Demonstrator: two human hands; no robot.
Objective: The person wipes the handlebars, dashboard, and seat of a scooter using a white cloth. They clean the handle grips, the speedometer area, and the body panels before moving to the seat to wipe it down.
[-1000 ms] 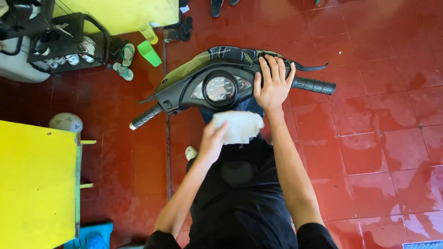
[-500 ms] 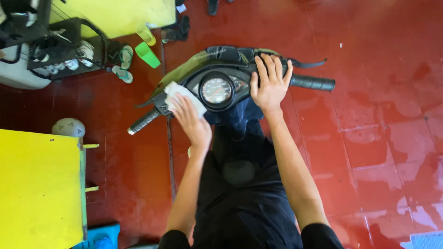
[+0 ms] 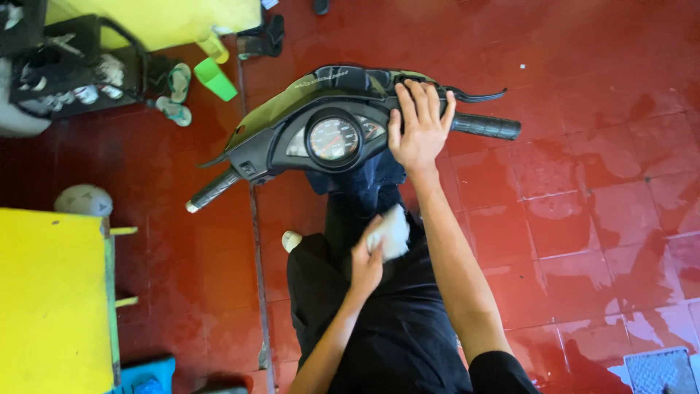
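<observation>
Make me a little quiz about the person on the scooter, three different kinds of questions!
1. True or false: the right hand rests on the scooter's handlebar.
2. What does the left hand hold?
A) a green cup
B) a white cloth
C) a sandal
3. Fill in: the round dial sits in the ____ of the handlebar panel.

Key:
1. True.
2. B, the white cloth, held low by the seat, below the handlebar.
3. Middle.
</observation>
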